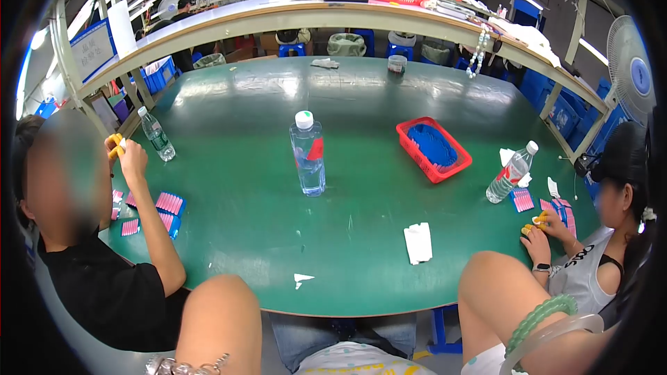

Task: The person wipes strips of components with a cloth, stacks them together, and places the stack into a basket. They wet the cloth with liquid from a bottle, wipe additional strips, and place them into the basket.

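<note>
Both my arms are bent back toward the camera, and neither hand is in the picture. My left elbow (219,298) is at the table's near edge, with a metal bracelet (184,365) at the bottom of the frame. On the right, my right elbow (490,281) is raised, and a green bead bracelet (538,323) and a pale bangle (549,340) circle that arm. Nearest them on the green table (347,243) lie a folded white tissue (418,243) and a white paper scrap (302,280).
A large water bottle (308,156) stands mid-table beside a red basket (434,149) of blue pieces. People sit left and right, handling small things near pink strips (169,203). Smaller bottles (158,135) stand near them. A shelf (333,17) spans the far side.
</note>
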`<state>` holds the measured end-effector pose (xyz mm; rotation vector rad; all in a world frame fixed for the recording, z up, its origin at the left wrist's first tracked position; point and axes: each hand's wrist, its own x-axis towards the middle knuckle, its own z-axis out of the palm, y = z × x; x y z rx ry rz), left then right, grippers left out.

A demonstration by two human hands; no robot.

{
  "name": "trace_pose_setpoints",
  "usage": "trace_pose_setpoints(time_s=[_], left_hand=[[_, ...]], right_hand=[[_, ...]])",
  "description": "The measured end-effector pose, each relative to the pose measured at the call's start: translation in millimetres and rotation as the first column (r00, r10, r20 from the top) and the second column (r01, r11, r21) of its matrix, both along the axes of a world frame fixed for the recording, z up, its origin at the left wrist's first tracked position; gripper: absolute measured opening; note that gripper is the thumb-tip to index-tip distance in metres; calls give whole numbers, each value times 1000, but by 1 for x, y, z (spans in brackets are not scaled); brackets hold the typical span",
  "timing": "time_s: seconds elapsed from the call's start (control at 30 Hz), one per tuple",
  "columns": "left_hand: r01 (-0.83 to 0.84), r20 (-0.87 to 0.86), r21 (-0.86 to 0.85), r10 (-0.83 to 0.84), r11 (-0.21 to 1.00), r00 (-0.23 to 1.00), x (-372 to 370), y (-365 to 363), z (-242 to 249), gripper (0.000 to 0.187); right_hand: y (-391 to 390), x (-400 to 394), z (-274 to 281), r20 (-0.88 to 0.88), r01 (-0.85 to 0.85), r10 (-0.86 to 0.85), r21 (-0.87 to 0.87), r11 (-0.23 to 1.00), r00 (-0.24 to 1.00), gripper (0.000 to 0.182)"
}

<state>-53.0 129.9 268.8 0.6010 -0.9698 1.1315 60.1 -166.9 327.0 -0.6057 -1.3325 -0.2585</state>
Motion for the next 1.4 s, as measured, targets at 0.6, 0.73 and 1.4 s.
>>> trace_pose_setpoints(time_s=[0.6,0.73,1.4], left_hand=[[-269,-892,437,452,858,-7,-1,-36,-266,55],[-124,-716,685,694,718,71,21,-57,-262,54],[460,-998,68,53,885,47,152,-83,-234,74]], right_hand=[[0,87,-296,57,452,-933,-884,118,355,50],[11,107,-298,233,378,-939,-917,-125,255,58],[61,101,-258,-790,-157,-433,-540,827,434,26]])
